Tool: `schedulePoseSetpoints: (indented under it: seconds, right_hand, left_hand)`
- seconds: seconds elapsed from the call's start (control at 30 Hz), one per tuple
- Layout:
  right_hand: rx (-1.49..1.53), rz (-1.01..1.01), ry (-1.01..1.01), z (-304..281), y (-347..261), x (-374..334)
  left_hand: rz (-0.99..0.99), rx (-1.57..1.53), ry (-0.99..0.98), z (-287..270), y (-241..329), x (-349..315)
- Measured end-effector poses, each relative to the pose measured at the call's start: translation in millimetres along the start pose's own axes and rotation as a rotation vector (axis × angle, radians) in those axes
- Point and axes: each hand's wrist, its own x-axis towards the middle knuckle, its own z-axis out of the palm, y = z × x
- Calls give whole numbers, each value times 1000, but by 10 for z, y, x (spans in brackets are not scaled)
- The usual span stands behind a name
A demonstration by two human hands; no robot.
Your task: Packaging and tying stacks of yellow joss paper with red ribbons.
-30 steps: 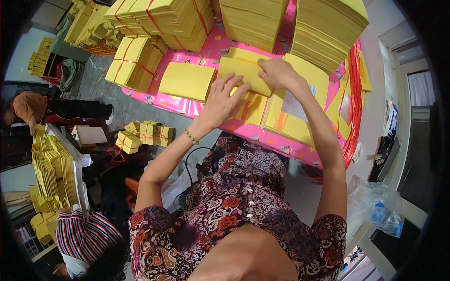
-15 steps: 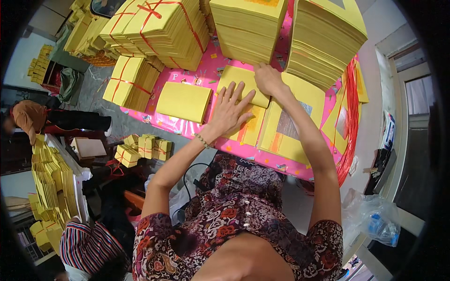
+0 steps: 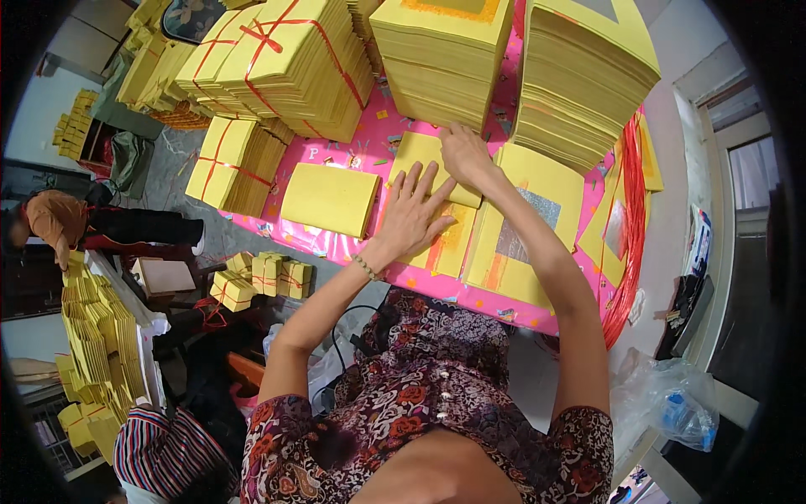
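Note:
My left hand (image 3: 410, 212) lies flat with fingers spread across a partly folded sheet of yellow paper (image 3: 417, 151). An orange-printed area of paper (image 3: 453, 244) shows just below its fold. My right hand (image 3: 467, 158) is curled and rests at the far right part of the folded sheet; its fingertips are hidden, so I cannot see what is in them. Right of these, under my right forearm, lies a flat yellow sheet with a silver rectangle (image 3: 529, 223). A folded yellow paper bundle (image 3: 331, 197) sits to the left of my left hand.
The pink patterned tablecloth (image 3: 327, 244) carries tall yellow paper stacks (image 3: 441, 76) and bundles tied with red string (image 3: 294, 76). Red strands (image 3: 625, 277) hang at the table's right edge. A person in brown (image 3: 59, 218) and one in stripes (image 3: 172, 449) are at the left.
My right hand has slid slightly to the left along the folded sheet. My left hand stays spread on the paper. The whole view has shifted a little.

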Motion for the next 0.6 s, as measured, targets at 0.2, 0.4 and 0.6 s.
schedulePoseSetpoints:
  seconds: [0.2,0.4,0.6]
  right_hand:
    - [41,13,72,98,-23,-14]
    - [4,25,52,120,-123,-7]
    - [-21,44,59,147,-129,-2]
  left_hand:
    - [-8,-33,-2,-16,41,6]
    - [2,-9,-39,-18,25,-10]
    - [23,-27,-49,-33,31,-23]
